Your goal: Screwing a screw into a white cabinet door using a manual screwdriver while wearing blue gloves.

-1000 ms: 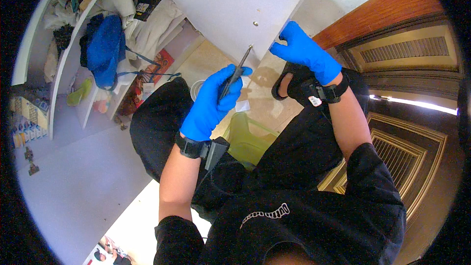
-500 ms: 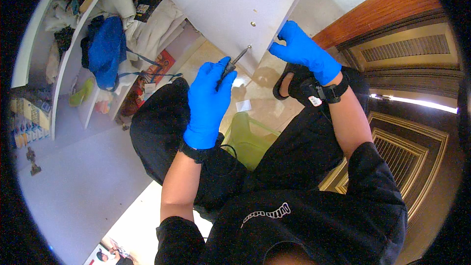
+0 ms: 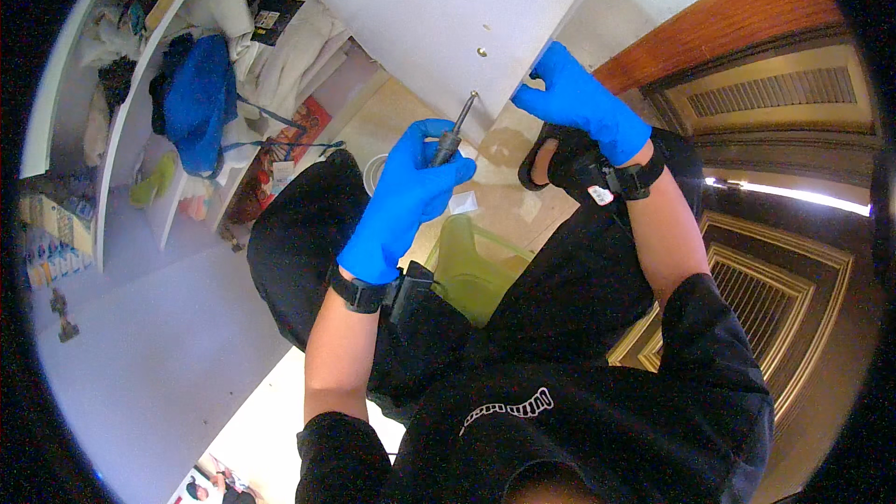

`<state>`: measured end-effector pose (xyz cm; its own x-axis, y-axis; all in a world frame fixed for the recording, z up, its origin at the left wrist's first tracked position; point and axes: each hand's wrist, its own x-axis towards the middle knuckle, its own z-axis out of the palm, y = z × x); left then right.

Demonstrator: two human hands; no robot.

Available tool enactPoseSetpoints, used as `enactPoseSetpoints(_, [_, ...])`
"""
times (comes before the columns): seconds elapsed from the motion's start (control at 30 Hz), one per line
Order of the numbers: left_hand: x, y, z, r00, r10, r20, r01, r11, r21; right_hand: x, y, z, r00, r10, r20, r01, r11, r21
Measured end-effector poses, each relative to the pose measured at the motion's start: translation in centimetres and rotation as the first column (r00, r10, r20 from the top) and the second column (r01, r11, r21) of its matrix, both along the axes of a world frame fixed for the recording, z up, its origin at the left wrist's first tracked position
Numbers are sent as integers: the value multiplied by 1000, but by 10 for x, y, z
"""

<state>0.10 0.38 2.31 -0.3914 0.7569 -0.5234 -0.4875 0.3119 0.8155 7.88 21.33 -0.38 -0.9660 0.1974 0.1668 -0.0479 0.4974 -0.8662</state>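
Note:
My gloved left hand (image 3: pixel 401 201) is closed round the handle of a screwdriver (image 3: pixel 462 119), whose metal tip meets a screw (image 3: pixel 474 94) low on a pale white panel (image 3: pixel 429 0). A small round fitting or hole (image 3: pixel 482 52) sits just above that screw. My gloved right hand (image 3: pixel 588 112) is at the panel's right edge, fingers bent against it, their tips partly hidden behind the board.
An open cabinet (image 3: pixel 140 93) on the left holds clothes and a blue bag (image 3: pixel 196 103). A green plastic stool (image 3: pixel 467 275) lies between my legs. A wooden board (image 3: pixel 719 9) and a dark, gold-trimmed louvred door (image 3: pixel 756 299) line the right.
My left hand has turned and shifted around the screwdriver's handle, while the tool's tip stays at the screw. My right hand has barely moved at the panel's edge.

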Motion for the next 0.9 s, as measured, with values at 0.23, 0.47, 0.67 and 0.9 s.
enactPoseSetpoints(0.23, [-5,-5,-18,876,71,-477,-73,997,14,0,-2,3,1000,-17,14,17,999,-28])
enactPoseSetpoints(0.47, [-7,-5,-15,935,61,-350,-90,994,-66,-2,-2,1,1000,-9,-5,9,1000,-6])
enactPoseSetpoints(0.67, [4,-1,-4,946,147,-288,-172,983,-63,-1,-1,3,1000,-22,19,21,998,62])
enactPoseSetpoints(0.9, [-1,-5,-13,892,191,-410,-200,979,22,-2,0,-1,1000,-30,-4,30,999,44])
